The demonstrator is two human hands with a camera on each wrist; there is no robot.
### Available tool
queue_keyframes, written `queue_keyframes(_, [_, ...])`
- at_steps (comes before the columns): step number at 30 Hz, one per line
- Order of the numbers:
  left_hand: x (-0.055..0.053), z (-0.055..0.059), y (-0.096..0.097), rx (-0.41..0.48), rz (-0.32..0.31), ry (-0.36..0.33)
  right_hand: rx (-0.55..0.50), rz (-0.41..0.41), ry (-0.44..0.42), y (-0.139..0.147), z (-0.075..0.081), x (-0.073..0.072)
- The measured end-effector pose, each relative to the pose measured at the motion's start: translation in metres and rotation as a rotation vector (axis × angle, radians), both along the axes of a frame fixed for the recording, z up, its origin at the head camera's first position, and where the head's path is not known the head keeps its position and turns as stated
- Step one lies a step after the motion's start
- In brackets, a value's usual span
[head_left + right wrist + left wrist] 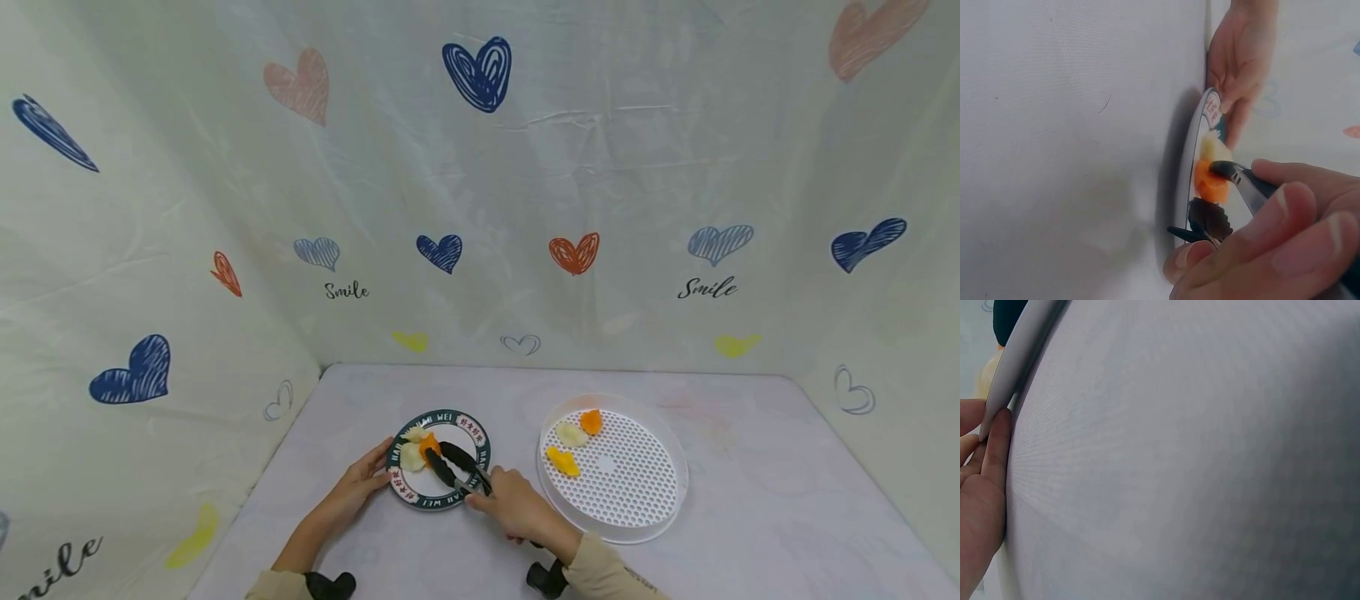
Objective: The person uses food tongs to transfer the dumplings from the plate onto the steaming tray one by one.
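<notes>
1. The orange piece (429, 444) lies on the plate (450, 416), left of the middle; from the right hand (517, 504) it is to the left and farther from the person; from the left hand (366, 479) it is to the right and slightly farther off.
2. The left fingertips are nearer to it than the right ones, yet the tongs (458, 457) in the right hand bridge that gap; their long axis runs slantwise from the right hand, over the near right rim, toward the piece.
3. The two black tips of the tongs stand a little apart; one overlaps the orange piece, the other is close by its right side; whether they squeeze it, I cannot tell.
4. The right hand is curled round the tongs; the left hand pinches the plate's left rim, thumb above and a finger below, between rim and table (360, 550).
5. The orange piece looks bright, compact and irregular, with no clear long axis; two pale pieces (411, 457) sit beside it, at its left and far side; the plate is white with a dark green, lettered rim.
6. Right of the plate, well apart from the orange piece, stands a white perforated tray (637, 475); an orange chunk (591, 422), a pale chunk (572, 434) and a yellow chunk (562, 462) lie on its left part.
</notes>
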State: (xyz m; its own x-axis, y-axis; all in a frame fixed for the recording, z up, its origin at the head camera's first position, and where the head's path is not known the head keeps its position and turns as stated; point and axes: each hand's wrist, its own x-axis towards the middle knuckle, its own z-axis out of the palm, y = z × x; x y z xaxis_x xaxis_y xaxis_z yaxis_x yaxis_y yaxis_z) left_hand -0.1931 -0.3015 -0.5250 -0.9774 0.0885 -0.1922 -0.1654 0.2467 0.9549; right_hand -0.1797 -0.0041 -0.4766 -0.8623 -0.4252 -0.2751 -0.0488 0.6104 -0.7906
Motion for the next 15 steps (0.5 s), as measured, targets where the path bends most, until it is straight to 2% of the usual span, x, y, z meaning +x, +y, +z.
queue_keyframes(15, [0.001, 0.000, 0.002, -0.009, 0.007, 0.012, -0.042, 0.017, 0.073, 0.024, 0.011, 0.004])
